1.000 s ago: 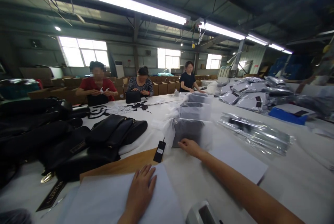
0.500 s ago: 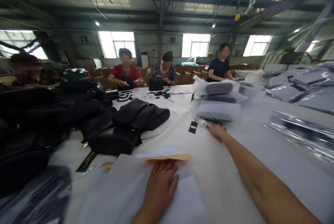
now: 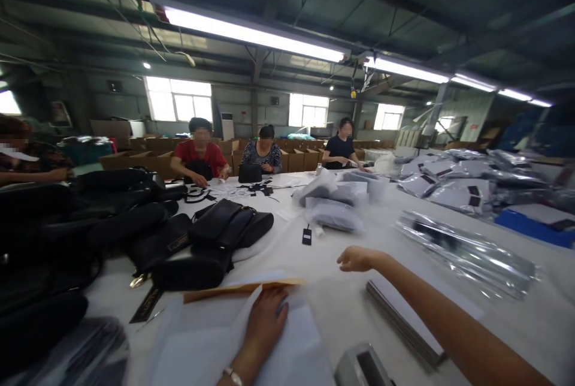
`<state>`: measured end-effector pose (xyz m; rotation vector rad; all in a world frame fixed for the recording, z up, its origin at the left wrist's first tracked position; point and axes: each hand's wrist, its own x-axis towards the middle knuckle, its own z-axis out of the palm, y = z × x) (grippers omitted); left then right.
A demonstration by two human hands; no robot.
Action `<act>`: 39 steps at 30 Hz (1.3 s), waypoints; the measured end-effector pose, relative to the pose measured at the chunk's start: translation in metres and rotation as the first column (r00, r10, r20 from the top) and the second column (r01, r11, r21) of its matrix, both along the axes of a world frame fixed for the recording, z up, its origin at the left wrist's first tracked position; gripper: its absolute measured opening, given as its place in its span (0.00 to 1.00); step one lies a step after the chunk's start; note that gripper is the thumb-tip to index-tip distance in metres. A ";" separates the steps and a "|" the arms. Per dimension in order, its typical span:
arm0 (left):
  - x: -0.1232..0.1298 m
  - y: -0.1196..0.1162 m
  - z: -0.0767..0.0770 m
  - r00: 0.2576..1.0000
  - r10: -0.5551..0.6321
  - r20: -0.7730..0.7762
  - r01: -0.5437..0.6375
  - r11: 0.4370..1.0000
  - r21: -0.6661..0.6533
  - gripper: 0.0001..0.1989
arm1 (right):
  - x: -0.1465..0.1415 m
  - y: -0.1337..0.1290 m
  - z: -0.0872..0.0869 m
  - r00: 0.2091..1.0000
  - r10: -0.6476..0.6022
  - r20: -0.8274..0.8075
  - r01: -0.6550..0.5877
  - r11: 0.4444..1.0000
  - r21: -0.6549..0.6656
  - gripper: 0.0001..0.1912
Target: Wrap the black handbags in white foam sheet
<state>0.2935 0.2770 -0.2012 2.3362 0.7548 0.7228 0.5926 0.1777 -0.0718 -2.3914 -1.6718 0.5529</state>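
Observation:
My left hand (image 3: pixel 268 319), a band on its wrist, lies flat with fingers stretched on white sheets (image 3: pixel 193 338). A brown paper strip (image 3: pixel 215 293) shows along their far edge. My right hand (image 3: pixel 357 259) is over the white table, its fingers loosely bent and apart, with nothing visible in them. Beyond it lie a small white piece (image 3: pixel 319 231), a black hang tag (image 3: pixel 306 235) and a pile of grey items in white translucent wrapping (image 3: pixel 335 215). Under my right forearm is a stack of thin white boards or sheets (image 3: pixel 399 320).
Black bags (image 3: pixel 224 224) are heaped on the left. Clear plastic sleeves (image 3: pixel 467 254) lie on the right, with wrapped packages (image 3: pixel 462 191) behind them. A grey device (image 3: pixel 362 365) stands at the near edge. Several co-workers sit or stand across the table (image 3: pixel 274 242).
My right hand has drawn back from the wrapped pile toward me. My left hand stays on the sheets. The view has tilted up and turned right, bringing the stack and grey device into sight.

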 end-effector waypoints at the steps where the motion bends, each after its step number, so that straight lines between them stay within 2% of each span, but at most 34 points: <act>1: 0.000 0.002 0.007 0.999 -0.014 0.036 0.016 0.998 -0.061 0.17 | -0.011 -0.006 0.006 0.999 0.043 -0.028 -0.043 0.999 -0.015 0.19; 5: -0.008 0.008 0.037 0.993 0.021 0.114 0.003 0.980 -0.201 0.19 | -0.061 -0.027 0.022 0.967 0.207 -0.151 -0.219 0.973 -0.072 0.28; 9: -0.044 0.001 0.054 0.988 -0.003 0.152 0.050 0.952 -0.304 0.18 | -0.122 -0.043 0.029 0.917 0.318 -0.240 -0.355 0.925 -0.132 0.27; 11: -0.069 -0.007 0.058 0.986 -0.043 0.159 0.102 0.915 -0.389 0.16 | -0.159 -0.050 0.030 0.870 0.409 -0.276 -0.455 0.881 -0.129 0.24; 13: -0.092 -0.012 0.062 0.982 -0.071 0.176 0.149 0.861 -0.486 0.17 | -0.199 -0.056 0.025 0.803 0.523 -0.285 -0.562 0.825 -0.069 0.21; 15: -0.109 -0.011 0.069 0.975 -0.072 0.209 0.183 0.795 -0.579 0.19 | -0.237 -0.063 0.016 0.781 0.581 -0.230 -0.597 0.802 0.001 0.19; 16: -0.114 -0.008 0.073 0.971 -0.060 0.232 0.195 0.759 -0.622 0.21 | -0.254 -0.066 0.010 0.800 0.568 -0.195 -0.573 0.819 0.035 0.19; 18: -0.121 0.001 0.082 0.958 -0.009 0.287 0.214 0.685 -0.696 0.25 | -0.281 -0.073 -0.002 0.872 0.451 -0.190 -0.439 0.892 0.106 0.24; 20: -0.122 0.012 0.088 0.935 0.069 0.348 0.235 0.612 -0.755 0.26 | -0.298 -0.081 -0.011 0.911 0.283 -0.300 -0.252 0.958 0.140 0.33; 22: -0.119 0.020 0.090 0.901 0.159 0.403 0.260 0.547 -0.796 0.25 | -0.307 -0.089 -0.016 0.860 0.111 -0.498 -0.064 0.992 0.110 0.39; 24: -0.116 0.023 0.085 0.862 0.250 0.441 0.277 0.497 -0.822 0.21 | -0.313 -0.099 -0.020 0.707 -0.038 -0.706 0.104 0.993 0.050 0.41; 26: -0.113 0.023 0.076 0.825 0.329 0.459 0.283 0.462 -0.840 0.17 | -0.315 -0.110 -0.025 0.541 -0.106 -0.835 0.225 0.974 0.023 0.45; 27: -0.111 0.021 0.071 0.812 0.357 0.462 0.285 0.448 -0.848 0.15 | -0.315 -0.115 -0.030 0.513 -0.108 -0.851 0.265 0.964 0.038 0.48; 28: -0.110 0.019 0.065 0.804 0.376 0.461 0.286 0.436 -0.854 0.14 | -0.313 -0.120 -0.036 0.545 -0.106 -0.832 0.296 0.952 0.072 0.50; 29: -0.108 0.017 0.061 0.801 0.385 0.459 0.286 0.428 -0.857 0.13 | -0.309 -0.124 -0.043 0.622 -0.110 -0.775 0.318 0.940 0.121 0.50; 31: -0.104 0.016 0.057 0.802 0.383 0.458 0.282 0.432 -0.856 0.11 | -0.298 -0.132 -0.059 0.810 -0.159 -0.565 0.339 0.912 0.230 0.45; 33: -0.100 0.018 0.059 0.810 0.364 0.460 0.266 0.472 -0.841 0.12 | -0.286 -0.138 -0.075 0.919 -0.220 -0.327 0.321 0.899 0.297 0.39; 35: -0.095 0.024 0.066 0.828 0.328 0.455 0.230 0.541 -0.809 0.15 | -0.276 -0.141 -0.087 0.953 -0.242 -0.181 0.288 0.906 0.310 0.35; 39: -0.095 0.022 0.078 0.917 0.184 0.354 0.119 0.721 -0.683 0.19 | -0.266 -0.141 -0.098 0.966 -0.246 -0.082 0.259 0.925 0.278 0.32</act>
